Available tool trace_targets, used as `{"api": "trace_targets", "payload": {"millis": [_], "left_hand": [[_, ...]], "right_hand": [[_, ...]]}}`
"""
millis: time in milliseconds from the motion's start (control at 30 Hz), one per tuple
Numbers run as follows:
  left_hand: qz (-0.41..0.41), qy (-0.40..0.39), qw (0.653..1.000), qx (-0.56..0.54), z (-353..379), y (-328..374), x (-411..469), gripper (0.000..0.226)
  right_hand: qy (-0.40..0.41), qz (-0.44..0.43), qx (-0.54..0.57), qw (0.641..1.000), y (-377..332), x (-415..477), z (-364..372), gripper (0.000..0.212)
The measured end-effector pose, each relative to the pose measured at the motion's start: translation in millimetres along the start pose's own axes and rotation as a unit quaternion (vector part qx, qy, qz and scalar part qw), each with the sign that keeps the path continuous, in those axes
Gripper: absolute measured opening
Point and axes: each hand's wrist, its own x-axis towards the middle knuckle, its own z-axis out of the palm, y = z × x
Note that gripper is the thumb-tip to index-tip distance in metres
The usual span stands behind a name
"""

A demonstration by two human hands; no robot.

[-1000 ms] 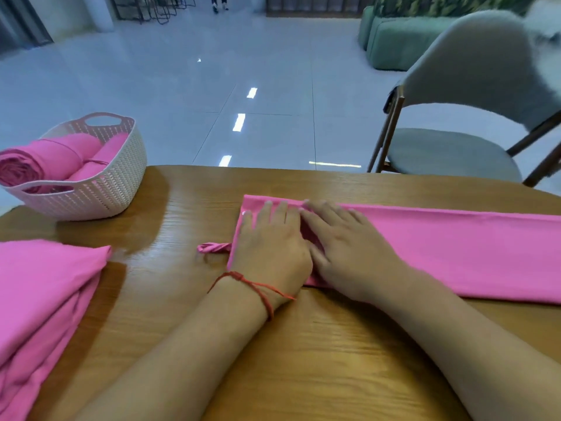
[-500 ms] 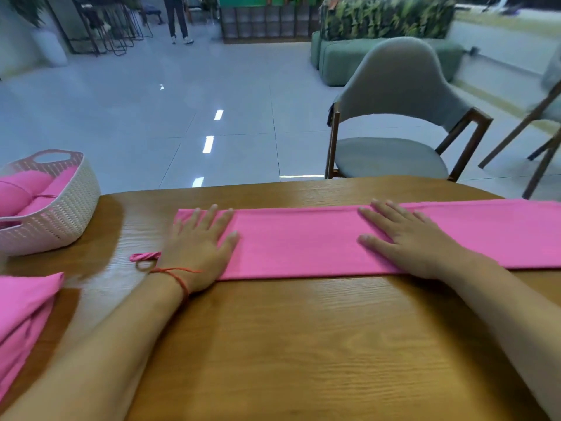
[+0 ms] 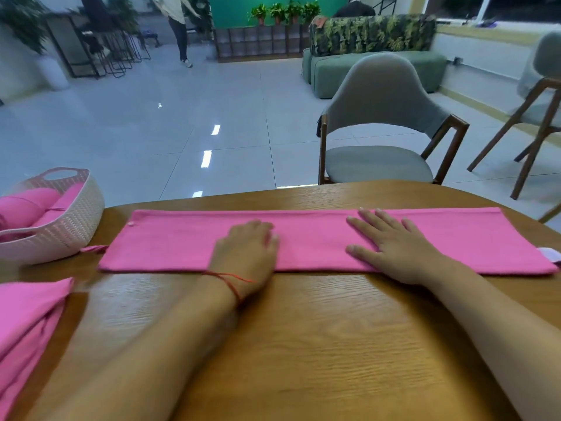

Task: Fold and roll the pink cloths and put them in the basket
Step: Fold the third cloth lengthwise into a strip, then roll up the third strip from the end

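Observation:
A pink cloth [image 3: 182, 244], folded into a long flat strip, lies across the wooden table [image 3: 318, 344]. My left hand [image 3: 246, 253], with a red string at its wrist, rests flat on the strip near the middle. My right hand [image 3: 391, 247] presses flat on it further right, fingers spread. The white woven basket [image 3: 66, 229] stands at the left edge with rolled pink cloths [image 3: 24, 205] inside. More pink cloth [image 3: 27, 320] lies heaped at the near left.
A thin pink tie [image 3: 94, 248] sticks out at the strip's left end, close to the basket. A grey chair [image 3: 382, 132] stands behind the table's far edge, another chair [image 3: 540, 104] at the right. A small white object [image 3: 553, 255] sits at the strip's right end.
Both hands started together at the strip's left end. They slid rightwards along the cloth, the right hand first, then the left, and the view turned right.

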Motion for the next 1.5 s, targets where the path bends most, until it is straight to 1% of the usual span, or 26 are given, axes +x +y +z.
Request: {"api": "trace_targets", "payload": {"millis": [33, 67, 133, 167, 233, 300, 333, 400, 433, 467, 533, 567, 633, 700, 767, 833, 900, 967, 1033, 1100, 1167, 1267, 1333, 1433, 1500], "left_hand": [[0.004, -0.034, 0.999, 0.018, 9, 27, -1, 0.062], [-0.01, -0.065, 0.997, 0.03, 16, 47, -1, 0.062], [-0.047, -0.109, 0.992, 0.03, 23, 63, 9, 0.068], [-0.045, -0.119, 0.991, 0.033, 26, 61, 16, 0.072], [-0.001, -0.128, 0.99, 0.061, 29, 50, 32, 0.076], [0.062, -0.136, 0.985, 0.088, 27, 34, 49, 0.073], [0.096, -0.144, 0.981, 0.093, 22, 26, 58, 0.072], [0.155, -0.173, 0.967, 0.103, 9, 12, 76, 0.069], [0.167, -0.187, 0.962, 0.111, 1, 8, 84, 0.067], [0.162, -0.194, 0.959, 0.126, -5, 9, 89, 0.067], [0.111, -0.177, 0.963, 0.17, -9, 27, 86, 0.068], [0.07, -0.162, 0.968, 0.177, -3, 42, 78, 0.067], [-0.009, -0.136, 0.983, 0.126, 20, 70, 56, 0.067], [-0.048, -0.096, 0.992, 0.069, 42, 81, 41, 0.07], [-0.043, -0.057, 0.995, 0.064, 51, 77, 40, 0.076], [-0.016, -0.052, 0.996, 0.075, 51, 71, 51, 0.079], [0.03, -0.07, 0.993, 0.086, 48, 64, 67, 0.077], [0.077, -0.093, 0.989, 0.089, 43, 53, 86, 0.07], [0.112, -0.106, 0.984, 0.086, 36, 41, 104, 0.062], [0.133, -0.114, 0.98, 0.094, 29, 34, 115, 0.056], [0.127, -0.117, 0.978, 0.115, 25, 36, 118, 0.054], [0.091, -0.106, 0.98, 0.14, 27, 48, 106, 0.054], [0.08, -0.102, 0.984, 0.121, 30, 54, 84, 0.055], [0.095, -0.098, 0.987, 0.083, 31, 48, 35, 0.058], [0.103, -0.091, 0.988, 0.072, 31, 41, -3, 0.059]], "right_hand": [[-0.002, 0.007, 0.002, 1.0, -3, -3, 0, 0.092], [-0.006, 0.019, 0.004, 1.0, -8, -8, 1, 0.091], [-0.013, 0.061, 0.014, 0.998, -21, -22, 5, 0.087], [-0.015, 0.085, 0.016, 0.996, -31, -32, 7, 0.085], [-0.018, 0.117, 0.011, 0.993, -54, -55, 13, 0.084], [-0.035, 0.123, -0.008, 0.992, -83, -79, 15, 0.083], [-0.048, 0.116, -0.02, 0.992, -96, -90, 14, 0.084], [-0.05, 0.066, -0.053, 0.995, -110, -103, 5, 0.08], [-0.033, 0.032, -0.061, 0.997, -111, -105, -4, 0.074], [-0.011, 0.003, -0.051, 0.999, -108, -103, -14, 0.069], [0.019, -0.038, -0.009, 0.999, -94, -86, -28, 0.063], [0.018, -0.064, -0.003, 0.998, -83, -74, -30, 0.064], [0.003, -0.118, -0.014, 0.993, -61, -52, -21, 0.068], [-0.018, -0.152, -0.017, 0.988, -42, -37, -7, 0.061], [-0.033, -0.148, 0.016, 0.988, -32, -34, -1, 0.052], [-0.034, -0.122, 0.032, 0.991, -33, -37, 2, 0.053], [-0.029, -0.084, 0.029, 0.996, -46, -35, 8, 0.061], [-0.015, -0.032, 0.025, 0.999, -70, -33, 18, 0.068], [0.007, 0.017, 0.038, 0.999, -99, -30, 27, 0.071], [0.026, 0.044, 0.051, 0.997, -125, -26, 33, 0.072], [0.036, 0.045, 0.055, 0.997, -139, -26, 37, 0.072], [0.037, 0.021, 0.065, 0.997, -136, -39, 36, 0.073], [0.037, -0.008, 0.06, 0.997, -122, -53, 36, 0.074], [0.05, -0.033, 0.04, 0.997, -95, -74, 36, 0.072], [0.068, -0.039, 0.046, 0.996, -82, -89, 36, 0.069]]}}
